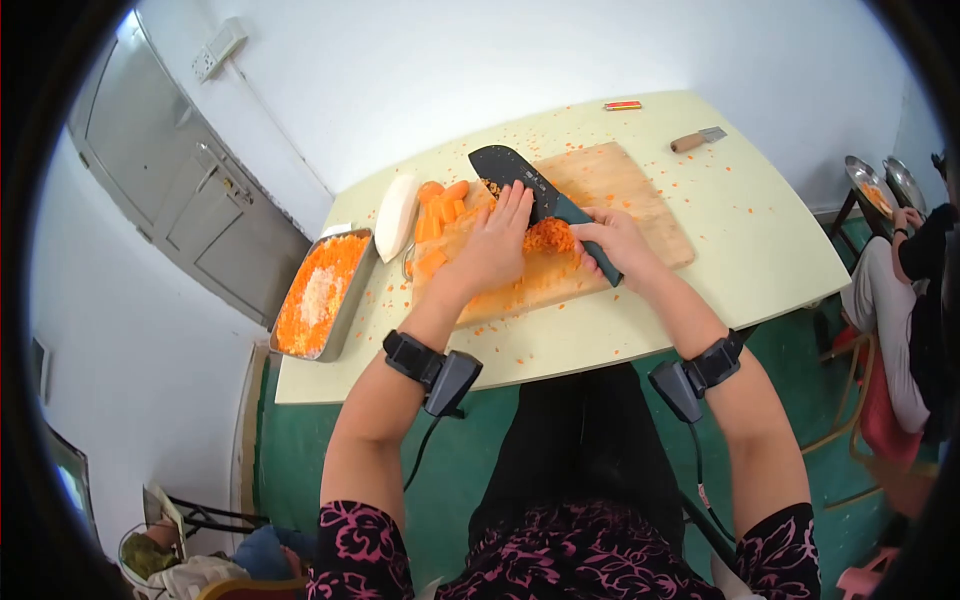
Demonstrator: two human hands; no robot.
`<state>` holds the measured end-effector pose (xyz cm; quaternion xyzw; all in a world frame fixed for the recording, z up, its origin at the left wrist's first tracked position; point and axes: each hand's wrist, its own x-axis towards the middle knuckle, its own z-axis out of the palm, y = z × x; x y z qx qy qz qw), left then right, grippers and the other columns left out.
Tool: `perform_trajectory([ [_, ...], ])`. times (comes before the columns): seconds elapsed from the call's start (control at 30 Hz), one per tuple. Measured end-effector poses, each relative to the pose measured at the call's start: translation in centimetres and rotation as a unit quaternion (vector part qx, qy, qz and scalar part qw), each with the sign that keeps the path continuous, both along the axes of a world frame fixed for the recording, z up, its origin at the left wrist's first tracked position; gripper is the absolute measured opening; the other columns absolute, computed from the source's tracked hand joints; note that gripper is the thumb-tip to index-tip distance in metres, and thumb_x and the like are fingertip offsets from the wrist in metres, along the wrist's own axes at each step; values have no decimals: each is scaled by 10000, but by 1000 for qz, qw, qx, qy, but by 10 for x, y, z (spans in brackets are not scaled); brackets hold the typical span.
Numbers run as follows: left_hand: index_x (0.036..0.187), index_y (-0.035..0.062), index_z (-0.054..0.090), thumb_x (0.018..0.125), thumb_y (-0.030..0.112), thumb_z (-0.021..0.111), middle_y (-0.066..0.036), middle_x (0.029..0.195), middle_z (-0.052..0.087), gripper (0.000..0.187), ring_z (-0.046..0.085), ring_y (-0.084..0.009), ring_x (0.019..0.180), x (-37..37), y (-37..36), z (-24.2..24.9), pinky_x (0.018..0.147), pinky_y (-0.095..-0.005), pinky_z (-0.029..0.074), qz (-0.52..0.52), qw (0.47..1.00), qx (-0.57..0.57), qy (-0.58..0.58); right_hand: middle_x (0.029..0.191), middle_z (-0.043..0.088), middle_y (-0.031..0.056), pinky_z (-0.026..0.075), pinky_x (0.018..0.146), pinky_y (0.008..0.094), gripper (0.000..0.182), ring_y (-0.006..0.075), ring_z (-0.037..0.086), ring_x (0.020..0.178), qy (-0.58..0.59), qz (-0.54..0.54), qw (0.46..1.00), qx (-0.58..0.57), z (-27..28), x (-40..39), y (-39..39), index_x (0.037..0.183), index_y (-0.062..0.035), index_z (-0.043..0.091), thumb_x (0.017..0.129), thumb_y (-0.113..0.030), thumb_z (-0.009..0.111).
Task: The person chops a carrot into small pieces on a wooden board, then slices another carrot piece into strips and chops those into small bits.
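Note:
My right hand [612, 240] is wrapped round the dark green handle of a black-bladed cleaver [512, 172]. The blade lies at a slant over a wooden cutting board [625, 190], its broad end pointing away to the left. Fingers stretched out, my left hand [500, 235] rests against the blade's side. Finely chopped carrot [550, 237] is heaped between the blade and my right hand. Peeled carrot pieces [435, 218] lie on the board's left part, partly in or under what looks like a clear bag. A peeled white radish [397, 215] sits beside the board.
A metal tray [345, 318] of chopped carrot with a paler heap stands at the table's left edge. Farther back lie a small red box [622, 105] and a wooden-handled blade [690, 143]. At the right, a person [905, 290] sits near metal plates [868, 182]. Carrot bits litter the table.

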<state>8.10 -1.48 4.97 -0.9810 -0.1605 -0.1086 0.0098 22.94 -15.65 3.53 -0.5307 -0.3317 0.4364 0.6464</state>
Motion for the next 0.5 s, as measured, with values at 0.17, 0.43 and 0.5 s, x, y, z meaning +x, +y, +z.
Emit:
perform_trajectory([
  [0.17, 1444, -4, 159, 773, -3, 446, -190, 1520, 147, 730, 120, -304, 1420, -16, 2, -1, 1088, -570, 166, 91, 994, 37, 49, 659, 563, 21, 406, 392, 226, 224, 81, 509, 464, -8, 42, 999, -17, 3, 8, -4, 1036, -13, 559, 851, -138, 566],
  [0.43, 1448, 58, 221, 779, -49, 390, -162, 1527, 146, 699, 118, -301, 1418, -12, 29, 22, 1120, -497, 162, 43, 998, 18, -36, 657, 560, 14, 371, 353, 194, 93, 48, 487, 440, -25, 53, 998, -14, 3, 10, -2, 870, -38, 530, 857, -123, 565],
  [0.5, 1447, 72, 235, 775, -50, 388, -164, 1527, 144, 700, 131, -292, 1416, -6, 30, 15, 1117, -493, 176, 45, 999, -12, 15, 657, 560, 14, 375, 357, 196, 89, 51, 489, 444, -3, 66, 998, 9, 2, 12, -2, 868, -35, 530, 856, -115, 566],
])
